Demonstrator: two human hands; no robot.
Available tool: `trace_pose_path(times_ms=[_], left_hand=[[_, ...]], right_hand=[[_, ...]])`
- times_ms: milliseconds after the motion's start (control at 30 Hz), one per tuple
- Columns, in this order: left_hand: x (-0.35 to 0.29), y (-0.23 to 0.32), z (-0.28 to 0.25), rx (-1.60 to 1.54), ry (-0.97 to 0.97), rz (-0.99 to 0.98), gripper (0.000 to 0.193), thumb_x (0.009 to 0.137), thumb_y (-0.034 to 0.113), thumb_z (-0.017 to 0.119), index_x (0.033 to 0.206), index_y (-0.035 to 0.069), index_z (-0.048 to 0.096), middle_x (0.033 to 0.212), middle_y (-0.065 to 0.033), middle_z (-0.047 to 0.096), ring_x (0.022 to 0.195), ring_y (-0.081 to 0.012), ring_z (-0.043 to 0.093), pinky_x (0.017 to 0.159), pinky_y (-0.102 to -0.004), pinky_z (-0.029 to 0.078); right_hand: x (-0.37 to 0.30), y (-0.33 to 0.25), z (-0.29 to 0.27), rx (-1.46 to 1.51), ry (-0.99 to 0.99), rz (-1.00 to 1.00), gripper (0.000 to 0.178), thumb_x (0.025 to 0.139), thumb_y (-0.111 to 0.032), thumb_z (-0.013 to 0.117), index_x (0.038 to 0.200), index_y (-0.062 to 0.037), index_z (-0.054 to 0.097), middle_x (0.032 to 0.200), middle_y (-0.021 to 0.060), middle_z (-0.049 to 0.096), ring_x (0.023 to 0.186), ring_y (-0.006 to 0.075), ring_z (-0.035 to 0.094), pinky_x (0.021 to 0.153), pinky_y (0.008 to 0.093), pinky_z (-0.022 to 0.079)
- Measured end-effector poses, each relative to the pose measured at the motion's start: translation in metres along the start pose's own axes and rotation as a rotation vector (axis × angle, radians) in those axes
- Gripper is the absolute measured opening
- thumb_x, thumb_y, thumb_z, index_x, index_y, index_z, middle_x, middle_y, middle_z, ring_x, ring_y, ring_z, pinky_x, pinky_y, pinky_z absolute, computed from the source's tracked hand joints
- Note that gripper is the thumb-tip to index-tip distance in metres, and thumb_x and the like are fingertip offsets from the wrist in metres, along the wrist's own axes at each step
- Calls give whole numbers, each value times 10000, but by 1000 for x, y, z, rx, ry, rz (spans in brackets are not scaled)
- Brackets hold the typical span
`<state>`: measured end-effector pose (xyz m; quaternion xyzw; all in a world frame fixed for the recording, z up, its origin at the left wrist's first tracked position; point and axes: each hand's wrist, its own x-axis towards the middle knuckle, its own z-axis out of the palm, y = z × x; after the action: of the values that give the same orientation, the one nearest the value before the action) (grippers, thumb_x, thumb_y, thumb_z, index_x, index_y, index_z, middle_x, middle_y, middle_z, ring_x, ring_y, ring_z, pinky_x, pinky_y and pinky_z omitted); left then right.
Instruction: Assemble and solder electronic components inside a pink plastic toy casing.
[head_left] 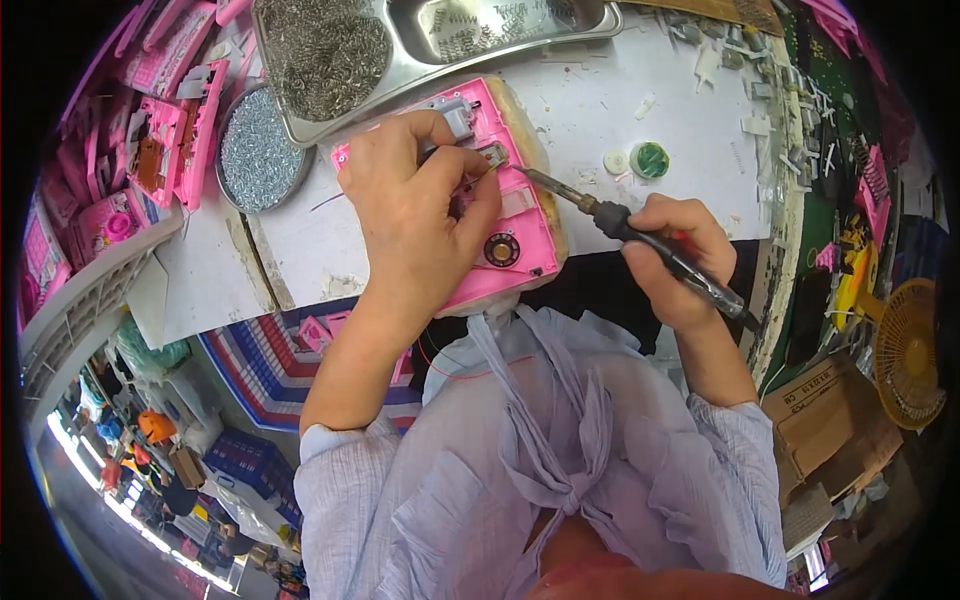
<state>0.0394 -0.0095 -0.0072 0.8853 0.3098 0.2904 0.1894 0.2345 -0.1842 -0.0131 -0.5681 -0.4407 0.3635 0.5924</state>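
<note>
Pink case (537, 232) is sitting right at the tabletop (590, 110)'s near edge. Left hand (420, 200)'s pinching a thin wire (484, 177) over it, right hand (688, 255)'s wrapped around an iron (614, 219), tip by the case. Green tub (650, 160)'s between that and the tabletop's right edge.

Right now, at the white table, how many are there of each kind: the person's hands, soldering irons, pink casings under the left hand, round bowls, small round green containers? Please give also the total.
Hands: 2 (left hand, right hand)
Soldering iron: 1
Pink casing under the left hand: 1
Round bowl: 1
Green container: 1
Total: 6
</note>
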Motion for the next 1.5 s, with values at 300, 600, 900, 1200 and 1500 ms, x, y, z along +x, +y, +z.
trace_pose_path(times_ms=[300,600,900,1200,1500], left_hand=[[0,0,-1,27,-3,16,151,678,128,807,783,114,699,981,-31,587,946,-275,521,812,-420,350],[1,0,-1,31,-22,5,149,692,134,811,800,114,710,991,-24,596,929,-270,523,802,-420,351],[2,4,-7,55,-56,8,160,693,101,810,831,83,731,981,-54,576,930,-269,506,822,-395,391],[3,2,-5,61,-36,17,137,706,129,807,808,120,716,992,-21,593,939,-270,524,804,-426,351],[3,2,-8,40,-48,28,136,715,118,806,809,93,711,973,-42,588,915,-271,528,796,-417,366]], right_hand=[[7,3,6,-49,6,-73,240,866,-35,790,1068,5,666,903,54,688,707,74,576,636,219,451],[23,-7,7,-423,-99,-398,348,705,-14,847,1012,-30,683,638,42,576,509,195,523,467,307,396],[22,-11,5,-439,-120,-451,379,684,24,844,1020,-28,676,669,54,601,514,200,529,466,307,400],[21,-14,-4,-418,-115,-440,374,698,40,834,1031,-1,669,727,80,649,530,191,533,476,301,396],[25,-19,-10,-434,-81,-461,351,720,10,843,1025,3,669,708,76,643,530,188,532,478,294,392]])
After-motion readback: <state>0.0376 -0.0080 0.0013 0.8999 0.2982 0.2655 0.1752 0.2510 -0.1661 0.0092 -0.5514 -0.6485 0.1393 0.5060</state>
